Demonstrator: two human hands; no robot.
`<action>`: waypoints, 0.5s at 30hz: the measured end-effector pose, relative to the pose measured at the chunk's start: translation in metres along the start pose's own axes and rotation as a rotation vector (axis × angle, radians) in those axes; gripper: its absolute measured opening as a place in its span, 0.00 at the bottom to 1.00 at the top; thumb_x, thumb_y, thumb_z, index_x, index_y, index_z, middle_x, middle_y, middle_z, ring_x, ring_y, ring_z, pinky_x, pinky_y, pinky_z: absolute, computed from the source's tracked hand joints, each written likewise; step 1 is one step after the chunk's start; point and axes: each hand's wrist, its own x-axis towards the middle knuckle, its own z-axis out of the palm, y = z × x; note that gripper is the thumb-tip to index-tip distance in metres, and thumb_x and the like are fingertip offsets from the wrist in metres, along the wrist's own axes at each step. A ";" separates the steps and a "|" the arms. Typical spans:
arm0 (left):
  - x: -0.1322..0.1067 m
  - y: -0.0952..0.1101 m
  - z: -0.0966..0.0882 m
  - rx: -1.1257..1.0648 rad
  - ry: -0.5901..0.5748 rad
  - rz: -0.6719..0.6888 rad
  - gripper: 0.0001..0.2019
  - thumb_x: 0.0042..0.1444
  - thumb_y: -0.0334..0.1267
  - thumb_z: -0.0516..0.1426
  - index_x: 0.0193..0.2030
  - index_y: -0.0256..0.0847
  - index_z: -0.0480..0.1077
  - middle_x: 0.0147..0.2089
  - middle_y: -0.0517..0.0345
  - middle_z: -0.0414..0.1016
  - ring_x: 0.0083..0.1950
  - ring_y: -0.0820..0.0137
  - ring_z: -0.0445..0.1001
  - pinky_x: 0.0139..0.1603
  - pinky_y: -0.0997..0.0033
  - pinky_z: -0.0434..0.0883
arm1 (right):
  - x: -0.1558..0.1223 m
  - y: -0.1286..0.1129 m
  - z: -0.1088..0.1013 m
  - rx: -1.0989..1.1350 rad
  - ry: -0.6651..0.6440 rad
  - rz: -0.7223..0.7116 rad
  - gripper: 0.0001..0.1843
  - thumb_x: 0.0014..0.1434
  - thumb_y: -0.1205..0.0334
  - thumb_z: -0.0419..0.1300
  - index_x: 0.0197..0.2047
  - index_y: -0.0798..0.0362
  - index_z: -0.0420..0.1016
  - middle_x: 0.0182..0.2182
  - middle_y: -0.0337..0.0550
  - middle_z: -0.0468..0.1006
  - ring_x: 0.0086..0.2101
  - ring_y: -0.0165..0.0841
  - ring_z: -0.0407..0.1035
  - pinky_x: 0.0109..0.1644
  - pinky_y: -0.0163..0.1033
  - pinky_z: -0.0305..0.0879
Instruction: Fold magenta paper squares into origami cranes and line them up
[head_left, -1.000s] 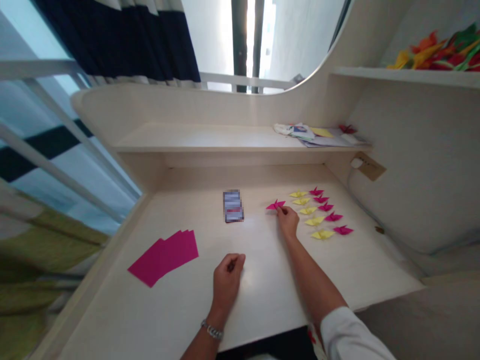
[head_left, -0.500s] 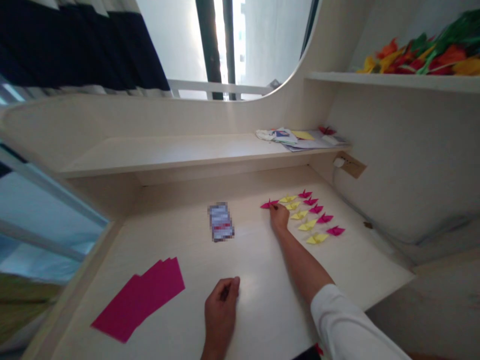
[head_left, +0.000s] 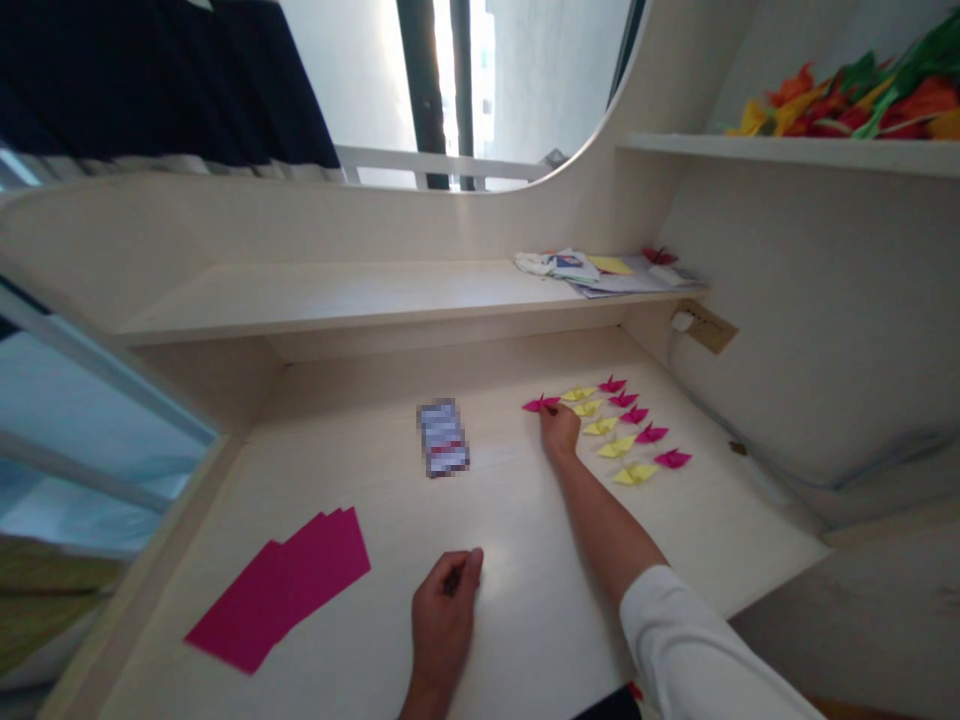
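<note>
On the desk, my right hand [head_left: 561, 430] reaches forward, its fingers pinched at a pink paper crane [head_left: 538, 404]. This crane lies at the left of a row of yellow paper cranes [head_left: 616, 446], beyond which stands a row of pink paper cranes [head_left: 652, 434]. My left hand [head_left: 444, 612] rests near the front of the desk, fingers curled in a loose fist with nothing visible in them. To its left lie several overlapping pink paper sheets [head_left: 289, 585]. A blurred-out rectangular item [head_left: 444, 438] sits between the sheets and the cranes.
A low shelf [head_left: 360, 298] runs along the back, holding papers [head_left: 626, 278] at its right. Above right, another shelf [head_left: 795, 148] bears colourful artificial flowers [head_left: 847, 105]. A cable [head_left: 705, 412] runs along the right wall. Something black [head_left: 611, 704] shows at the bottom edge.
The camera view has tilted slightly. Both hands stay almost where they were, the right one still at the pink crane.
</note>
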 end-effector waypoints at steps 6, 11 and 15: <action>-0.001 0.004 0.000 -0.011 0.005 -0.006 0.19 0.49 0.55 0.58 0.25 0.38 0.71 0.21 0.61 0.66 0.25 0.70 0.63 0.26 0.74 0.63 | -0.002 -0.003 -0.003 0.019 -0.001 -0.004 0.17 0.54 0.58 0.53 0.39 0.54 0.80 0.35 0.48 0.81 0.37 0.41 0.74 0.45 0.42 0.65; -0.001 0.001 0.000 -0.022 0.019 0.006 0.19 0.49 0.54 0.59 0.24 0.38 0.70 0.20 0.62 0.65 0.24 0.72 0.63 0.25 0.74 0.62 | -0.011 -0.008 -0.015 0.056 0.000 -0.015 0.17 0.53 0.58 0.54 0.40 0.56 0.79 0.35 0.49 0.81 0.36 0.40 0.73 0.45 0.41 0.65; 0.001 -0.006 0.000 -0.086 0.004 -0.024 0.18 0.51 0.53 0.57 0.28 0.36 0.72 0.21 0.61 0.66 0.24 0.73 0.63 0.24 0.76 0.62 | -0.042 -0.012 -0.032 0.108 -0.041 -0.048 0.20 0.54 0.57 0.53 0.46 0.59 0.75 0.36 0.50 0.80 0.35 0.37 0.73 0.44 0.39 0.66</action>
